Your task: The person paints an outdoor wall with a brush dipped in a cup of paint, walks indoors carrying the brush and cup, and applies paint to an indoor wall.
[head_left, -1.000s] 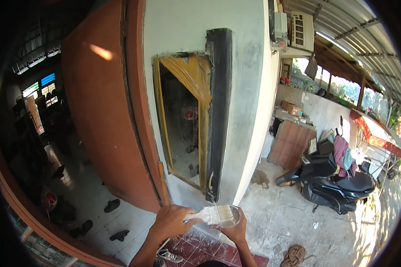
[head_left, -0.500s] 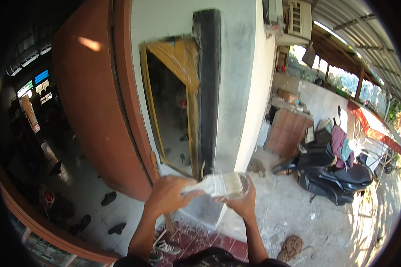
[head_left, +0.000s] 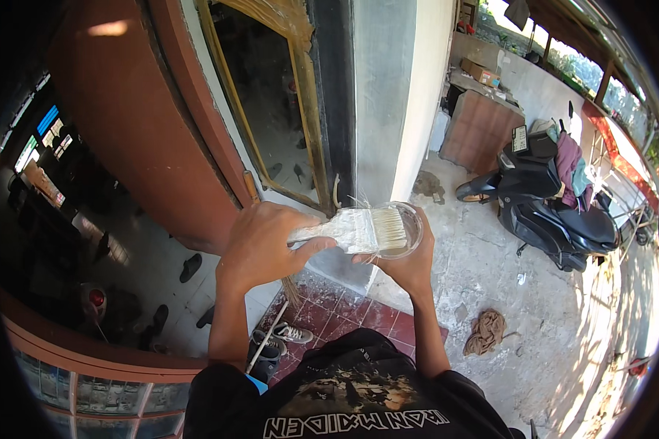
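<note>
A wide paintbrush (head_left: 355, 230), its ferrule crusted white and its bristles pale, lies level across the middle of the view. My left hand (head_left: 260, 241) is closed round its handle, with the thumb along the near side. The bristle end rests over the mouth of a clear plastic cup (head_left: 411, 233). Around that cup my right hand (head_left: 411, 260) is closed, its thumb in front below the bristles. What is inside the cup is mostly hidden by the brush.
Ahead stands a wall corner with a dark painted strip (head_left: 334, 102) beside a tape-edged mirror (head_left: 263, 88). A reddish-brown door (head_left: 117, 110) is at left. A black motorbike (head_left: 556, 212) is parked right; a brown rag (head_left: 485, 331) and sneakers (head_left: 293, 334) lie on the floor.
The view has tilted downward, so the wall shifts up and my shirt and the floor show more. Both hands, still holding brush and cup, appear higher in the picture.
</note>
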The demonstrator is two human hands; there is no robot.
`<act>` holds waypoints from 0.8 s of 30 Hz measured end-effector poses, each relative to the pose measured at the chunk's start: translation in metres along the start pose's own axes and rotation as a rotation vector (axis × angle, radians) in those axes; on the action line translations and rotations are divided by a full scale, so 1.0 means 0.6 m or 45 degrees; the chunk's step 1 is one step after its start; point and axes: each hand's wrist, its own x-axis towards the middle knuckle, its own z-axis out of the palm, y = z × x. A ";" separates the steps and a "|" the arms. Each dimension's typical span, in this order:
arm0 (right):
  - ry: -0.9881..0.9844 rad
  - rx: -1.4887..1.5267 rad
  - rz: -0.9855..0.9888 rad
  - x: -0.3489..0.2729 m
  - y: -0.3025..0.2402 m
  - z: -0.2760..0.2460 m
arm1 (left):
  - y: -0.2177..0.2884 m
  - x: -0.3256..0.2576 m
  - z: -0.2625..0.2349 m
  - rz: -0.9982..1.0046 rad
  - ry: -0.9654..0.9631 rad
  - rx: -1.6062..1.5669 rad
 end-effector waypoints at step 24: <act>0.103 -0.018 -0.026 -0.014 0.002 -0.010 | 0.006 0.011 -0.011 0.075 -0.110 0.008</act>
